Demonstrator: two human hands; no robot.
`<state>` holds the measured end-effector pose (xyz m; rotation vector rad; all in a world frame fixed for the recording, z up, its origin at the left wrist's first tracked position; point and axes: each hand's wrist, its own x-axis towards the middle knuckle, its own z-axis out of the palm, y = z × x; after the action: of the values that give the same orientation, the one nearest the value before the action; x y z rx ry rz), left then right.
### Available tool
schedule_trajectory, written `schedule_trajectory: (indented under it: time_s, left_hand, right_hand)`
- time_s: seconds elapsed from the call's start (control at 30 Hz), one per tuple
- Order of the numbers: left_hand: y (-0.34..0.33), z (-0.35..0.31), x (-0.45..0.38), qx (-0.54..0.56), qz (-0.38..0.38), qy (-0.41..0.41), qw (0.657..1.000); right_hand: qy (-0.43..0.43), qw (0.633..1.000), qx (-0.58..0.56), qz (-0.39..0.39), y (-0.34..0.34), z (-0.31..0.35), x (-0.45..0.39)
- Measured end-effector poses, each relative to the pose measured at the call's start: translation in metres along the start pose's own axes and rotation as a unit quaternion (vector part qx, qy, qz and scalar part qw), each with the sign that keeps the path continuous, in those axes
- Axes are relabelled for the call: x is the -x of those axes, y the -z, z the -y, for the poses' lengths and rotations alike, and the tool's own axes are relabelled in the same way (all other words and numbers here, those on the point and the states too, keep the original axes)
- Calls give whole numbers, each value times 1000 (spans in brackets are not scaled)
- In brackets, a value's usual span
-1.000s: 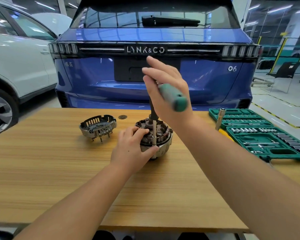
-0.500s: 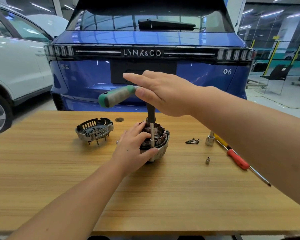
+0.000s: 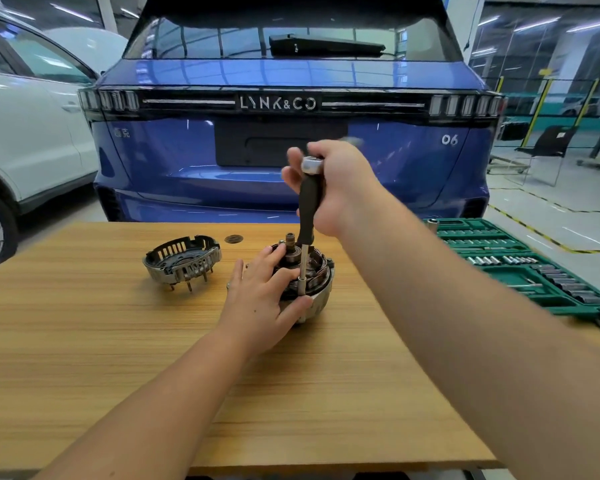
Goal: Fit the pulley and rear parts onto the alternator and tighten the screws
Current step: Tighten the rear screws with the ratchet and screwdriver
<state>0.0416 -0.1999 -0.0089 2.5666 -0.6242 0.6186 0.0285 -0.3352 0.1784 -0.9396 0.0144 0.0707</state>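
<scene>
**Driver upright on the alternator, both hands engaged**

Largest thing I see is the blue car [image 3: 291,150] filling the upper middle of the frame, tailgate toward me, with a white car [image 3: 25,133] at the upper left. Below them the wooden table [image 3: 118,358] spans the lower half.

At the right edge of the table lies an open green socket case [image 3: 520,268], rows of sockets in its trays.

The alternator [image 3: 317,278] stands at the middle of the frame on the table, open windings facing up, shaft end poking up at its centre. To its left, apart from it, sits the slotted rear cover [image 3: 181,261], pins pointing down. A small dark disc [image 3: 233,239] lies just behind, between the two.

My left hand [image 3: 264,299] has its grip round the near left side of the alternator, thumb against the rim. My right hand [image 3: 333,185], above it, has its grip wrapped round the driver [image 3: 307,216]: dark shaft upright, silver head at the top, thin extension running down to the alternator's near rim beside the left thumb.
</scene>
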Motion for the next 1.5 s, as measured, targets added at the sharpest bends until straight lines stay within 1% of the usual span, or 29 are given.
schedule_trajectory:
  time_s: [0.03, 0.1, 0.17, 0.2, 0.23, 0.3, 0.33, 0.37, 0.43, 0.5, 0.57, 0.6, 0.63, 0.67, 0.7, 0.77, 0.87, 0.9, 1.0, 1.03, 1.07, 1.1, 1.13, 1.17, 1.2, 1.23, 1.27, 1.33, 1.5]
  left_hand:
    - [0, 0, 0, -5, 0, 0, 1000]
    - [-2, 1, 1, 0, -6, -1, 1000]
    - [-4, 0, 2, 21, -20, -2, 1000]
    - [-5, -1, 2, 31, -28, -2, 999]
    - [-7, -2, 3, 40, -36, -3, 999]
    - [-9, -2, 3, 50, -46, -3, 998]
    - [-10, -2, 3, 53, -50, -4, 997]
    - [-10, -2, 3, 57, -53, -3, 997]
    - [-10, -2, 4, 66, -57, 1, 996]
    - [-10, -4, 4, 75, -54, 8, 996]
    - [-9, -4, 4, 86, -51, 13, 995]
    - [-9, -4, 4, 89, -49, 14, 995]
    - [-8, -4, 4, 91, -46, 16, 995]
    - [-8, -4, 4, 92, -44, 17, 995]
    - [-8, -4, 4, 93, -44, 18, 994]
    - [-9, -5, 5, 96, -49, 20, 994]
    - [-9, -5, 5, 92, -52, 22, 994]
    - [-9, -5, 5, 88, -50, 22, 995]
    - [-9, -5, 4, 79, -40, 24, 996]
    - [-8, -5, 4, 77, -38, 24, 996]
    - [-8, -5, 4, 75, -36, 25, 996]
    - [-8, -5, 4, 73, -36, 26, 996]
    - [-9, -5, 4, 72, -36, 27, 996]
    - [-9, -5, 4, 73, -38, 27, 996]
    - [-9, -5, 4, 75, -39, 28, 996]
    - [-9, -5, 4, 77, -41, 28, 996]
    - [-9, -5, 3, 78, -41, 28, 996]
    - [-9, -4, 3, 79, -40, 28, 996]
    - [-9, -4, 3, 86, -40, 29, 995]
  right_hand:
    - [23, 998, -56, -19, 4, -5, -1]
    - [85, 995, -49, -9, 13, -17, 0]
    - [203, 978, 45, 35, 19, -29, 4]
    - [282, 949, 131, 49, 20, -33, 8]
    - [372, 897, 230, 57, 21, -37, 10]
    - [536, 753, 378, 51, 25, -39, 7]
    - [582, 695, 421, 42, 25, -37, 6]
    - [609, 648, 457, 36, 25, -35, 5]
    - [633, 569, 523, 46, 21, -32, 4]
    - [640, 472, 606, 31, 15, -28, 5]
    - [591, 373, 715, -4, 6, -22, 6]
    - [554, 339, 760, -13, 1, -20, 7]
    - [521, 317, 792, -20, -1, -17, 7]
    - [498, 312, 809, -21, -2, -14, 6]
    - [480, 313, 819, -16, -2, -11, 4]
    - [450, 342, 825, 19, -2, -5, 2]
    - [372, 429, 818, 93, 1, 9, 4]
    - [363, 439, 816, 101, 2, 15, 5]
    - [338, 432, 832, 85, 1, 28, 2]
    - [310, 456, 830, 80, -1, 31, 1]
    - [272, 517, 809, 74, -3, 32, -2]
    - [218, 613, 756, 65, -4, 33, -3]
    - [156, 722, 672, 55, -5, 33, -2]
    - [94, 816, 568, 49, -4, 32, -1]
    - [40, 883, 464, 54, -1, 31, 2]
    - [-3, 924, 375, 68, 3, 28, 2]
    - [-34, 949, 303, 85, 8, 25, 3]
    - [-54, 972, 201, 106, 14, 17, 5]
    - [-14, 991, 85, 100, 18, 6, 6]
